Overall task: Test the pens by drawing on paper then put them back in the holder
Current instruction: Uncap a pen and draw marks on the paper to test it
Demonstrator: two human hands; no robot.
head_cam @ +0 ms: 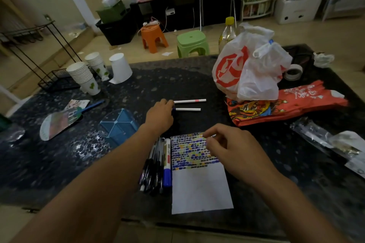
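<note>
A white sheet of paper (pixel 199 187) lies on the dark table, its upper part filled with coloured marks. My right hand (pixel 233 144) hovers over the paper's top edge with fingers curled; whether it holds anything is unclear. My left hand (pixel 159 116) reaches to two white pens, an upper one with a pink band (pixel 190 101) and a lower one (pixel 187 109), and its fingertips touch their left ends. Several dark pens and a blue-capped marker (pixel 167 165) lie bundled left of the paper. A blue divided pen holder (pixel 118 126) stands to the left.
White and red plastic bags (pixel 248 71) and a red printed pack (pixel 284 104) fill the right side. Stacks of paper cups (pixel 85 77) stand at the back left. A tape roll (pixel 294 72), a bottle (pixel 228 31) and a clear wrapper (pixel 325 138) are also on the table.
</note>
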